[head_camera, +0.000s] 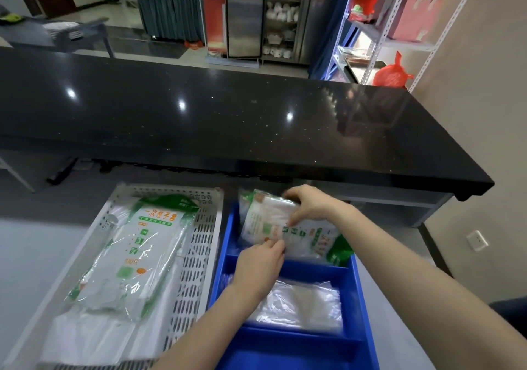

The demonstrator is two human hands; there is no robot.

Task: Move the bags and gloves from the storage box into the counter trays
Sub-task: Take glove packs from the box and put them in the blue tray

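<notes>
Both hands' fingers (278, 245) clamped on crinkly plastic glove packet (273, 224) over blue tray (358, 292)

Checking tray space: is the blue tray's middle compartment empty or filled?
Filled: a flat stack of clear plastic bags lies inside the blue divided tray, under the left forearm.

— What does the person wear on the arms?

— Nothing that shows. Both forearms are bare from the lower edge of the view up to the wrists, with no sleeve or cuff in sight.

— And the hands?

— The left hand (261, 264) and the right hand (309, 204) are both bare: no gloves, no rings, no watch or band at either wrist.

— Can the fingers be made out?

— Yes. The fingers (278, 245) are uncovered, with short, plain nails.
</notes>
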